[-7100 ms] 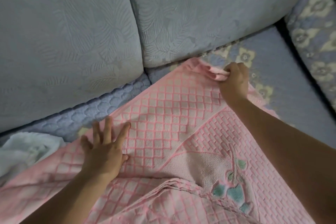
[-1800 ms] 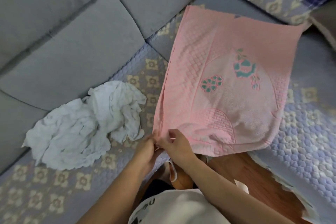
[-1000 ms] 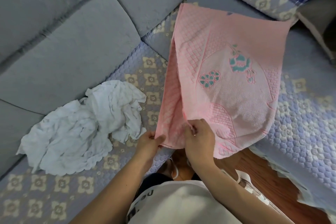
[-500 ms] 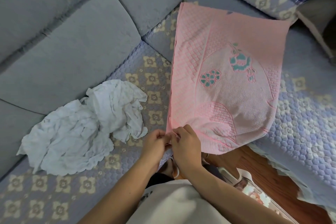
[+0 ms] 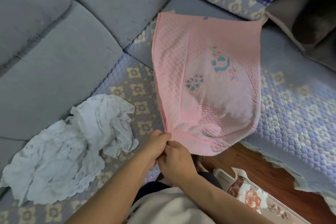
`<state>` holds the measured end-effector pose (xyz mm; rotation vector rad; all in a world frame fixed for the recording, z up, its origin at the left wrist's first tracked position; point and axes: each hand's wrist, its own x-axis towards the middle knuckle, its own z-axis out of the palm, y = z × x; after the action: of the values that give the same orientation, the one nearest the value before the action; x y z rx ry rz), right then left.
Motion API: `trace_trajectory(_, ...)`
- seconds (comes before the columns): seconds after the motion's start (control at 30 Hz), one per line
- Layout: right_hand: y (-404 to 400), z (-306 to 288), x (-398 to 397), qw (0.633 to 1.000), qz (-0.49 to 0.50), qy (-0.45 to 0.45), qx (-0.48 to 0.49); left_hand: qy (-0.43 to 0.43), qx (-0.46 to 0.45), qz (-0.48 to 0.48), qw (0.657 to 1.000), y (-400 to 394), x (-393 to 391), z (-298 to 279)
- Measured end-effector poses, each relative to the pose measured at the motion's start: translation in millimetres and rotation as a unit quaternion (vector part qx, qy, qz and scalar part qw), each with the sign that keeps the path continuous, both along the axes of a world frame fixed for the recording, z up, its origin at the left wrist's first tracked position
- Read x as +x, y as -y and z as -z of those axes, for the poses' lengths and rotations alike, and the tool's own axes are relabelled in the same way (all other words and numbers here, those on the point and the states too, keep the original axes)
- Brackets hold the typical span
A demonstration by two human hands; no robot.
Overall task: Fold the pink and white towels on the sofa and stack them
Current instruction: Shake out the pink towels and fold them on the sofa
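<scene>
1. The pink embossed terry towel with teal flower motifs (image 5: 209, 82) lies partly folded on the quilted lavender sofa cover (image 5: 294, 114), its near edge overhanging the seat front.
2. The left hand (image 5: 154, 145) and right hand (image 5: 174, 158) are together, both pinching the towel's near left corner.
3. Judgement: layered edges at that corner need aligning before the next fold; keep them square and pull taut.
4. The crumpled white towel (image 5: 72, 147) lies unfolded to the left, well apart.
5. Risk: the overhanging edge may slide toward the wooden floor (image 5: 263, 174).
</scene>
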<state>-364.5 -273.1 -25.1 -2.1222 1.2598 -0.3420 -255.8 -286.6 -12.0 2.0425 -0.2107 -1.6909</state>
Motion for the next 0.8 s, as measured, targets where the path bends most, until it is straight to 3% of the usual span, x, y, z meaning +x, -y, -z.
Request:
trace_trajectory(0.13,7.4,8.3,-6.4,0.995,-0.098,0.013,0.006,-0.070,0.053,-0.034,0.996,7.5,-0.4,1.9)
trace_trajectory(0.23,4.1,14.0,-14.2,0.986,-0.154,0.043,0.052,-0.033,0.058,-0.006,0.998,3.2,3.0,7.2)
trace_trajectory(0.3,2.5,10.6,-28.0,0.985,-0.054,0.103,0.129,-0.047,0.040,-0.022,0.998,4.1,4.5,2.2)
trace_trajectory(0.37,3.4,10.3,-47.8,0.946,0.195,0.150,0.211,-0.107,-0.001,-0.101,0.989,12.8,2.6,-10.3)
trace_trajectory(0.4,5.4,13.4,-59.8,0.892,0.337,0.150,0.260,-0.134,-0.025,-0.145,0.980,19.8,0.3,-18.8)
trace_trajectory(0.43,7.4,23.8,-72.5,0.804,0.463,0.169,0.334,-0.153,-0.046,-0.182,0.970,28.0,-3.5,-27.6)
trace_trajectory(0.47,9.0,36.1,-83.3,0.684,0.553,0.222,0.421,-0.164,-0.064,-0.205,0.963,36.6,-8.2,-38.0)
trace_trajectory(0.53,11.1,58.0,-97.6,0.432,0.635,0.341,0.542,-0.174,-0.088,-0.223,0.955,53.1,-19.5,-60.8)
trace_trajectory(0.6,15.7,78.2,-103.7,0.275,0.635,0.431,0.579,-0.185,-0.105,-0.242,0.947,68.2,-28.2,-84.6)
trace_trajectory(0.7,32.6,92.9,-105.5,0.109,0.601,0.593,0.525,-0.219,-0.137,-0.311,0.915,84.3,-26.4,-113.8)
trace_trajectory(0.73,39.9,95.3,-107.9,0.076,0.590,0.638,0.489,-0.227,-0.149,-0.322,0.907,87.7,-20.3,-120.3)
trace_trajectory(0.8,57.4,93.9,-116.5,0.054,0.588,0.679,0.436,-0.239,-0.187,-0.318,0.898,92.4,-1.3,-130.9)
